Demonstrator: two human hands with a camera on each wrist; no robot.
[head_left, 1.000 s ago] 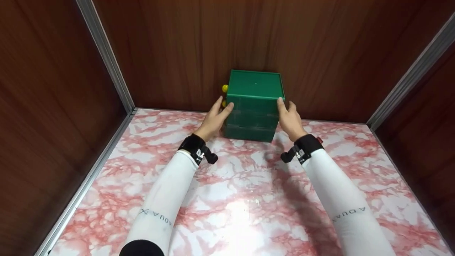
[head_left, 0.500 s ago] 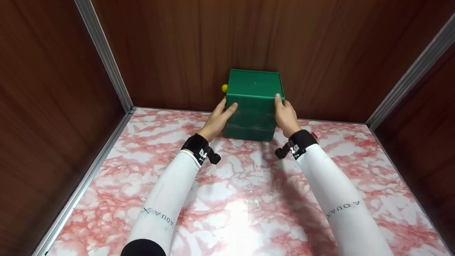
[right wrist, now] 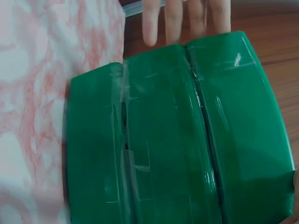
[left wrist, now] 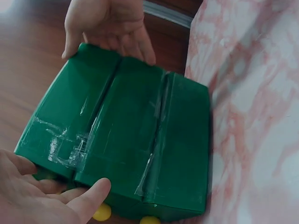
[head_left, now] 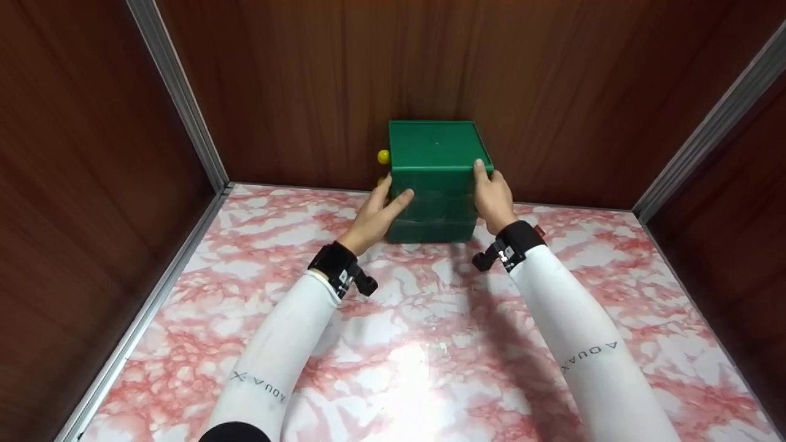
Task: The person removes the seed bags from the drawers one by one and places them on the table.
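Note:
A green drawer box (head_left: 436,209) with yellow knobs (head_left: 384,156) on its left side stands at the back of the table, against or close to the rear wall. My left hand (head_left: 374,218) holds its left front corner, thumb on the near face and fingers on the knob side, partly hidden. At the right front corner, my right hand (head_left: 494,199) has its thumb on the top edge and its fingers along the right side. Clear tape crosses the stacked tiers in the left wrist view. Straight fingers (right wrist: 173,23) show beyond the box in the right wrist view.
Brown wood-grain panels (head_left: 295,86) enclose the table on the left, back and right. Metal strips (head_left: 184,98) run up the corners. The tabletop (head_left: 399,331) is pink-and-white marbled, with bright glare near the front.
Both hands have come in firmly on the box. Its far edge has swung a little left, so the box is turned slightly; the left hand has moved slightly lower and nearer.

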